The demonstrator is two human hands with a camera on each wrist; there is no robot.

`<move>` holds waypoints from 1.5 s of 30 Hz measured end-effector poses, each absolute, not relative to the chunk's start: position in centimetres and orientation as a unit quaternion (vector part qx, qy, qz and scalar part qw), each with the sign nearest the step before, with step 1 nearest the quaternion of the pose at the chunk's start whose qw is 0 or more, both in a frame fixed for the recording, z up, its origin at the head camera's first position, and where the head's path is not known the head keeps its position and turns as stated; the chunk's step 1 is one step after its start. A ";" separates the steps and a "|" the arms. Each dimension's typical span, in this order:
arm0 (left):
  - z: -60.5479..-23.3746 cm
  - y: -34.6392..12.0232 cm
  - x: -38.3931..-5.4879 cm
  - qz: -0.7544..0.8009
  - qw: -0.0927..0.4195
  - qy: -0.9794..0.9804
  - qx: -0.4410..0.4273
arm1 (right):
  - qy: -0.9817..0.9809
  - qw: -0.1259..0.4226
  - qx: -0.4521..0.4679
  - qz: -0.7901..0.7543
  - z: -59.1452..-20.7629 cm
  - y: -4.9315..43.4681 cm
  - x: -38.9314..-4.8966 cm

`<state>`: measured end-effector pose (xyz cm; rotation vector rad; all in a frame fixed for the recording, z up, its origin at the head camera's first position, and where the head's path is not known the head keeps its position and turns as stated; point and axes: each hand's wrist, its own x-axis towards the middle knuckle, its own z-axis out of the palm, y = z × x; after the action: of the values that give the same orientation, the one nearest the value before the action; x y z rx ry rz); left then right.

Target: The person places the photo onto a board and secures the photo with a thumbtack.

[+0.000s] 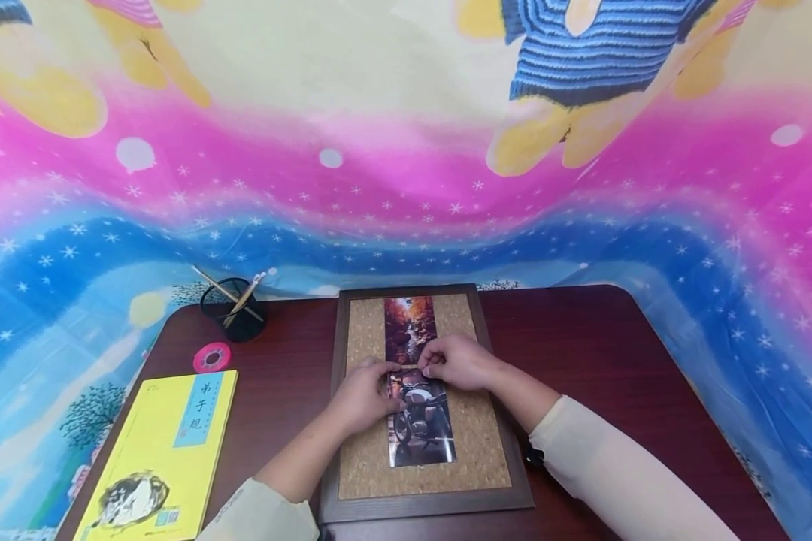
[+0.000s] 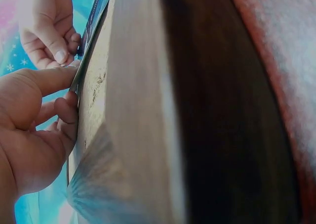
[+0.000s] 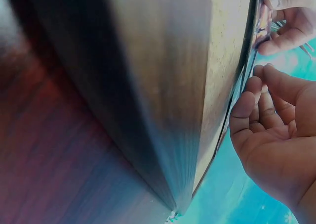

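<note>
A photo print of a motorcycle (image 1: 422,430) lies on the cork board (image 1: 365,466), just below a second print of an autumn stream (image 1: 406,327). My left hand (image 1: 362,397) holds the motorcycle print near its upper left corner, index finger along the top and thumb on the left side. In the left wrist view, the print's edge (image 2: 83,61) stands slightly off the cork by those fingers. My right hand (image 1: 462,363) pinches thumb and forefinger together at the print's top edge; I cannot tell what small thing sits between the fingertips.
A dark wooden frame (image 1: 429,505) surrounds the cork. To the left on the reddish-brown table (image 1: 582,353) are a yellow book (image 1: 169,458), a pink tape roll (image 1: 212,357) and a black mesh pen holder (image 1: 243,323). Patterned cloth (image 1: 379,203) hangs behind the table.
</note>
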<state>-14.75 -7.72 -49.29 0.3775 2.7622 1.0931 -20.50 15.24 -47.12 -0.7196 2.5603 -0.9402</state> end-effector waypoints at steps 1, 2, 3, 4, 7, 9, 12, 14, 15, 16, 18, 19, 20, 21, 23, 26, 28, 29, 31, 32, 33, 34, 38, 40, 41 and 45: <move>-49.2 -7.7 -14.7 0.364 0.075 0.920 0.125 | 0.896 0.163 -0.251 -0.327 -47.1 15.0 -20.6; -49.2 -7.7 -14.7 0.364 0.077 0.920 0.125 | 0.897 0.166 -0.251 -0.325 -47.2 14.9 -20.6; -49.2 -7.7 -14.7 0.363 0.078 0.920 0.124 | 0.898 0.168 -0.251 -0.321 -47.2 14.8 -20.7; -49.2 -7.7 -14.7 0.363 0.079 0.920 0.124 | 0.899 0.168 -0.251 -0.316 -47.3 14.6 -20.7; -49.2 -7.7 -14.7 0.359 0.076 0.922 0.126 | 0.903 0.167 -0.252 -0.305 -47.4 14.4 -20.9; -49.3 -7.8 -14.7 0.354 0.072 0.924 0.127 | 0.906 0.165 -0.254 -0.295 -47.4 14.2 -21.0; -49.4 -7.8 -14.7 0.350 0.067 0.926 0.128 | 0.909 0.169 -0.257 -0.281 -47.5 14.1 -21.2; -49.5 -7.8 -14.7 0.352 0.067 0.925 0.128 | 0.911 0.172 -0.261 -0.271 -47.5 14.0 -21.3; -49.5 -7.8 -14.7 0.354 0.067 0.924 0.128 | 0.911 0.174 -0.261 -0.267 -47.5 13.9 -21.4; -49.5 -7.8 -14.7 0.355 0.066 0.923 0.129 | 0.911 0.175 -0.263 -0.263 -47.5 13.9 -21.4; -49.5 -7.8 -14.7 0.359 0.065 0.922 0.132 | 0.912 0.179 -0.265 -0.257 -47.3 13.7 -21.5; -49.5 -7.8 -14.7 0.360 0.064 0.921 0.133 | 0.912 0.180 -0.267 -0.254 -47.2 13.6 -21.5; -49.5 -7.8 -14.7 0.361 0.064 0.921 0.134 | 0.911 0.182 -0.270 -0.252 -47.2 13.5 -21.5; -49.5 -7.8 -14.7 0.361 0.064 0.921 0.133 | 0.911 0.183 -0.272 -0.249 -47.1 13.4 -21.5; -49.6 -7.8 -14.7 0.362 0.065 0.921 0.130 | 0.910 0.187 -0.274 -0.248 -47.0 13.3 -21.5; -49.8 -7.8 -14.8 0.366 0.070 0.920 0.124 | 0.910 0.190 -0.279 -0.242 -47.0 13.1 -21.7; -49.8 -7.8 -14.8 0.368 0.073 0.919 0.121 | 0.910 0.196 -0.279 -0.234 -47.0 13.0 -21.8; -49.8 -7.8 -14.8 0.369 0.073 0.919 0.121 | 0.911 0.198 -0.280 -0.230 -46.9 13.0 -21.8; -49.9 -7.9 -14.8 0.369 0.075 0.918 0.121 | 0.911 0.204 -0.281 -0.223 -46.8 12.9 -22.0; -49.9 -7.9 -14.8 0.369 0.075 0.918 0.121 | 0.910 0.207 -0.283 -0.221 -46.7 12.8 -22.0; -49.8 -7.9 -14.8 0.369 0.075 0.919 0.121 | 0.910 0.211 -0.285 -0.216 -46.6 12.7 -22.1; -49.9 -7.9 -14.8 0.368 0.074 0.919 0.122 | 0.908 0.216 -0.287 -0.216 -46.5 12.7 -22.2; -49.9 -7.9 -14.8 0.369 0.071 0.919 0.123 | 0.899 0.250 -0.282 -0.222 -46.0 12.4 -22.6; -49.9 -7.9 -14.8 0.369 0.070 0.918 0.125 | 0.894 0.271 -0.271 -0.230 -45.8 12.3 -22.8; -49.9 -7.8 -14.8 0.369 0.070 0.918 0.125 | 0.892 0.280 -0.267 -0.233 -45.7 12.2 -22.8; -50.0 -7.8 -14.8 0.371 0.072 0.917 0.125 | 0.884 0.307 -0.255 -0.244 -45.6 12.1 -23.0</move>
<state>-14.77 -7.82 -49.97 0.3769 2.7575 1.1152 -23.01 12.11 -45.60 -0.6737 2.3379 -0.6460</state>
